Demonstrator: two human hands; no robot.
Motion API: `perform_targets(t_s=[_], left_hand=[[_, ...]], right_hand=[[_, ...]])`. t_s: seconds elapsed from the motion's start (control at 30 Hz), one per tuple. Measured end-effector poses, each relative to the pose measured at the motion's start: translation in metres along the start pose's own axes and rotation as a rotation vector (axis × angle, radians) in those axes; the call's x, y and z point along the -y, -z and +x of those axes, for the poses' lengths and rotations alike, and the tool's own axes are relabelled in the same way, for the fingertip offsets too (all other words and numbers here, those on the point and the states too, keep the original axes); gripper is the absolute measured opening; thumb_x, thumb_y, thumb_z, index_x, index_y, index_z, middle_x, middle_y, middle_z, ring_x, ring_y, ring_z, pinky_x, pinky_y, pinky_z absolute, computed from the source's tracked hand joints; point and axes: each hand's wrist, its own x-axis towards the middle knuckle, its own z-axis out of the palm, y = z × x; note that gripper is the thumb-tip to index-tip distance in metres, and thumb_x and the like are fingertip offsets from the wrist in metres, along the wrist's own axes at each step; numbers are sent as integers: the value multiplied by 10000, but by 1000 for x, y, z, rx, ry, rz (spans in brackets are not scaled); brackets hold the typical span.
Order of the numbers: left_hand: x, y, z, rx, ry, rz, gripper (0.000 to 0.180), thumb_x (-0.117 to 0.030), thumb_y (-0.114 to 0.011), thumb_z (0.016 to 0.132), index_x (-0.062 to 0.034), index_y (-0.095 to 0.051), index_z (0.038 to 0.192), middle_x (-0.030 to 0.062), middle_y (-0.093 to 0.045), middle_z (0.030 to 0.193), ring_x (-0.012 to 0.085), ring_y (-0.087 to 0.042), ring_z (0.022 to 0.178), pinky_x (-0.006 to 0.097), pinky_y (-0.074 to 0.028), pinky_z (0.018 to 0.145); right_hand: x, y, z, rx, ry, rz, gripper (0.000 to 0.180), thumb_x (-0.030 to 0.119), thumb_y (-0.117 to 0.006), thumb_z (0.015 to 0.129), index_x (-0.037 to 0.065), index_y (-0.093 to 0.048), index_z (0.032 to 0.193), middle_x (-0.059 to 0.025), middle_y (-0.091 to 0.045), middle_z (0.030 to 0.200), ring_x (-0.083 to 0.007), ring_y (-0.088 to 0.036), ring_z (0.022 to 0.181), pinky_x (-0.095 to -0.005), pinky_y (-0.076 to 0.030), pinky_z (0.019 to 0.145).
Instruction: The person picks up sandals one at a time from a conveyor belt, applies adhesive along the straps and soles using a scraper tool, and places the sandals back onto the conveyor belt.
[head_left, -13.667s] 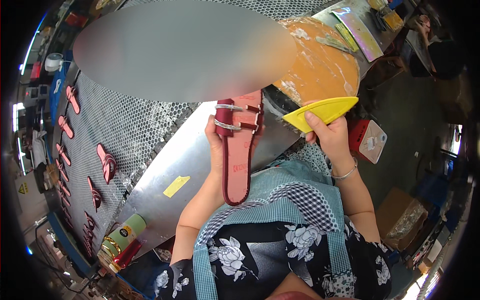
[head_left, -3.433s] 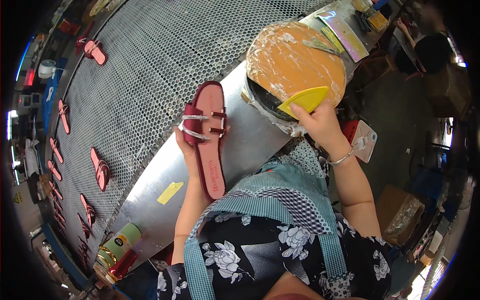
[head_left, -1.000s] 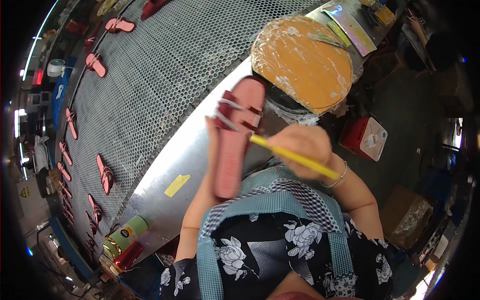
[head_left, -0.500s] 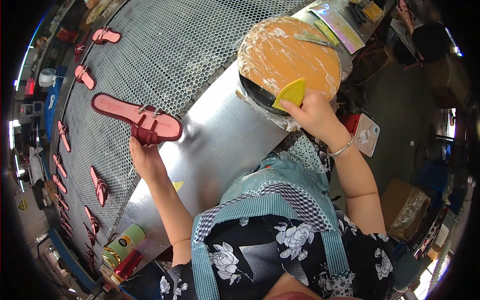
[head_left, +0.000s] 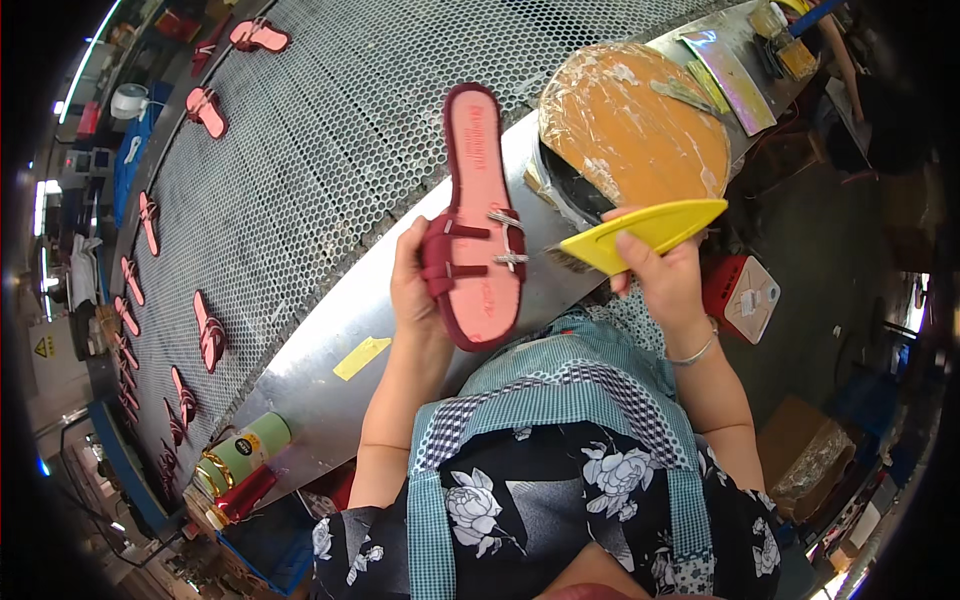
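Observation:
My left hand (head_left: 415,285) grips a sandal (head_left: 477,165) by its dark red straps. The sandal has a pink insole and metal buckles, and its length runs away from me above the metal ledge. In my right hand (head_left: 668,290) is a yellow brush (head_left: 655,228) with a broad flat handle. Its dark bristles point left at the sandal's strap side, a small gap apart from it. Just beyond my right hand stands a round tub with an orange, plastic-smeared lid (head_left: 635,125).
On the far left, several similar sandals (head_left: 208,330) lie on the perforated conveyor mesh (head_left: 330,140). Yellow tape (head_left: 361,358) sticks to the metal ledge (head_left: 310,400), with a green cylinder (head_left: 255,440) at its near end. A red and white box (head_left: 742,298) sits low on the right.
My left hand has brought the sandal rightward and turned it from crosswise to lengthwise. The brush has come away from the tub toward the sandal, and its bristles now show.

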Motion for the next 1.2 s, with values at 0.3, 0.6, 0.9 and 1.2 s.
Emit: perform_targets(t_s=[0.3, 0.6, 0.9, 1.2], left_hand=[[30, -1, -1, 235, 86, 50, 420, -312, -465, 889, 58, -532, 1075, 183, -630, 985, 251, -639, 865, 363, -523, 796], [41, -4, 7, 281, 9, 143, 375, -265, -444, 924, 64, -544, 1071, 149, -645, 914, 195, -645, 789, 289, -535, 719], [41, 0, 15, 222, -9, 132, 406, -276, -440, 923, 78, -537, 1097, 165, -646, 959, 197, -648, 810, 300, -541, 730], [39, 3, 12, 249, 47, 141, 380, -264, -464, 914, 71, -548, 1072, 163, -652, 917, 200, -647, 767, 314, -546, 713]], right_hand=[[1, -25, -1, 84, 147, 134, 230, 125, -592, 910, 16, -600, 1112, -32, -648, 876, -35, -565, 616, -160, -450, 525], [2, -16, -4, 213, 534, -314, 200, 58, -629, 853, 19, -621, 1049, -95, -656, 874, -155, -596, 671, -262, -474, 603], [-2, -13, -3, 431, 497, -235, 216, 86, -646, 849, 18, -628, 1053, -79, -664, 874, -142, -602, 679, -251, -482, 599], [-11, -24, 2, 157, 302, -66, 178, 111, -597, 898, 20, -632, 1046, -57, -660, 884, -75, -583, 681, -198, -472, 612]])
